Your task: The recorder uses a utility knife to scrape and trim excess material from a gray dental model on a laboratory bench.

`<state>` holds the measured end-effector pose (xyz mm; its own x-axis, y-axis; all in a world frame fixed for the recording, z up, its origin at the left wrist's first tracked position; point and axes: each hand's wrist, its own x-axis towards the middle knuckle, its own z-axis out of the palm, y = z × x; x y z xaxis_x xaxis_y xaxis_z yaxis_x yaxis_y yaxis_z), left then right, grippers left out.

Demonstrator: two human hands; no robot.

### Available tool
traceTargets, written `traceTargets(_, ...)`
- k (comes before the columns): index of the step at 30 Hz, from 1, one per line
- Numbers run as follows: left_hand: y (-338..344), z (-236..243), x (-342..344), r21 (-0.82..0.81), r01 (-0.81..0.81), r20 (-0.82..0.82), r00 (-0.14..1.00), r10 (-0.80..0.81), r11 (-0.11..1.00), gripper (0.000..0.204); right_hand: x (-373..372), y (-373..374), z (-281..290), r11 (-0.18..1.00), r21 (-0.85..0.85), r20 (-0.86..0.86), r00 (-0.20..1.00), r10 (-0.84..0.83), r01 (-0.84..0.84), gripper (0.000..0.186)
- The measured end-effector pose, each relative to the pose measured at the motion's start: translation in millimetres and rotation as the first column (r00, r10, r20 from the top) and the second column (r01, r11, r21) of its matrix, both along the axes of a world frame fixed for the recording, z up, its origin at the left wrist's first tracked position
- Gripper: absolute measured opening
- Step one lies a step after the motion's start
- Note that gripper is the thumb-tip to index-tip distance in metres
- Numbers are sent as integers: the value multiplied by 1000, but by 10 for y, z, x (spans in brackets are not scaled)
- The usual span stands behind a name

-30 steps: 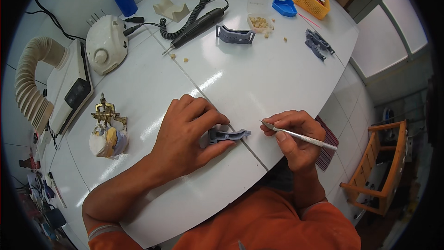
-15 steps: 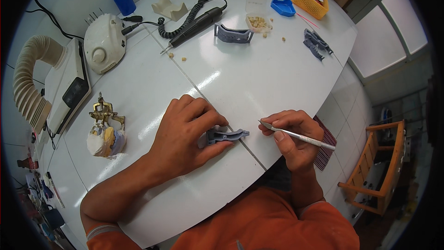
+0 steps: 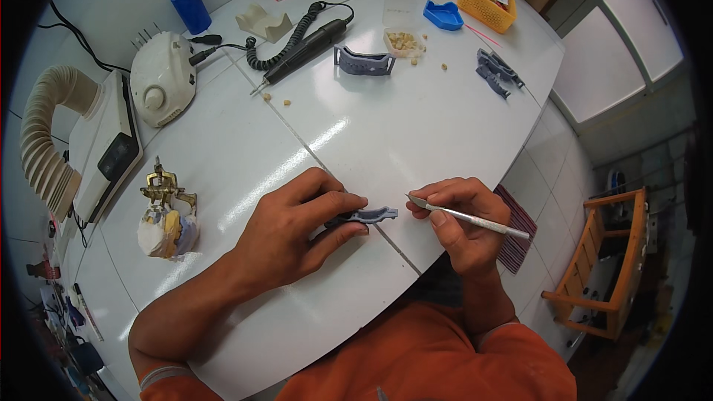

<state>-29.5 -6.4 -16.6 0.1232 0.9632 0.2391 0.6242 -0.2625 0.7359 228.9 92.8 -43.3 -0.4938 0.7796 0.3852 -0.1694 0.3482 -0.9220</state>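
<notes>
Table's curved near edge passes beneath the right hand [image 3: 468, 219], between it and the orange shirt [image 3: 416, 360]; a seam in the white table [image 3: 423, 148] runs diagonally under the grey-blue piece [image 3: 375, 214]; a broad stretch of tabletop separates both hands from the corded handpiece [image 3: 310, 50] and the upright grey frame [image 3: 364, 63]; the brass articulator [image 3: 165, 184] with its plaster model stands well left of the left hand [image 3: 301, 226].

Piece sits between left thumb and forefinger, pinched at its left part, which the fingers hide; long axis roughly crosswise, free end pointing right, toward the knife; whether it rests on the tabletop or hangs just above, cannot tell.

Right hand grips the slim silver knife [image 3: 475, 221] pen-fashion; its long axis slopes from upper left down to lower right; tip points left, near the piece's free end but apart from it; handle's butt projects rightward past the hand, over the striped mat [image 3: 518, 241].
</notes>
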Motion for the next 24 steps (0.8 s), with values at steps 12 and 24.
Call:
traceTargets(12, 8, -14, 0, 67, -5, -14, 1000, 6, 998, 33, 4, 3, -7, 1000, -10, 0, 1000, 12, -12, 16)
traceTargets(24, 30, -81, -14, 80, -69, 111, 992, 60, 994, 38, 21, 38, 45, 994, 45, 57, 994, 96, -99, 16)
